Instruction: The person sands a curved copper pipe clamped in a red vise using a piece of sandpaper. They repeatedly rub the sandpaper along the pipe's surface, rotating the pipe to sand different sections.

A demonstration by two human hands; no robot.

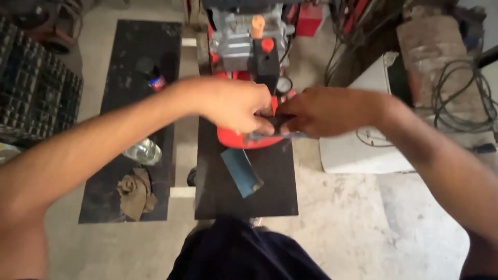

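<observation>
Dark small flat part (275, 122) is being pinched by my left hand (233, 105) and right hand (322, 111); I'm risking dropping it onto the red rounded metal machine (244, 139) just beneath.

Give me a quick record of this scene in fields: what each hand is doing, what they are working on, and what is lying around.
left hand: grip closed on a small dark part at the front of the machine
right hand: pinches the same dark part from the other side
machine: red compressor-like unit with a round gauge
support: black mat on a concrete floor
near the hands: blue sheet lying on the mat
left mat: crumpled rag, clear plastic bottle
right side: white appliance, coiled cables
</observation>
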